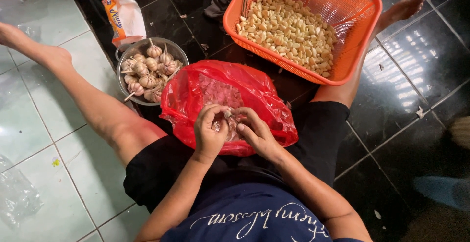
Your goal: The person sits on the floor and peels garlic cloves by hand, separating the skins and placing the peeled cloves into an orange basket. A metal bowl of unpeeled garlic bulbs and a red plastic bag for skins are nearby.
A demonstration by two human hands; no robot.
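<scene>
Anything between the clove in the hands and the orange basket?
Nothing visible. The garlic clove, held between left hand and right hand, sits over the red bag; the orange basket lies just beyond, open-topped.

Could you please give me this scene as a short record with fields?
left hand: left hand pinches a garlic clove with its fingers
right hand: right hand touches the same clove
beneath hands: red plastic bag holding garlic skins
bowl: metal bowl of whole garlic bulbs, left of bag
basket: orange basket of peeled cloves
floor: dark and pale tiles
</scene>
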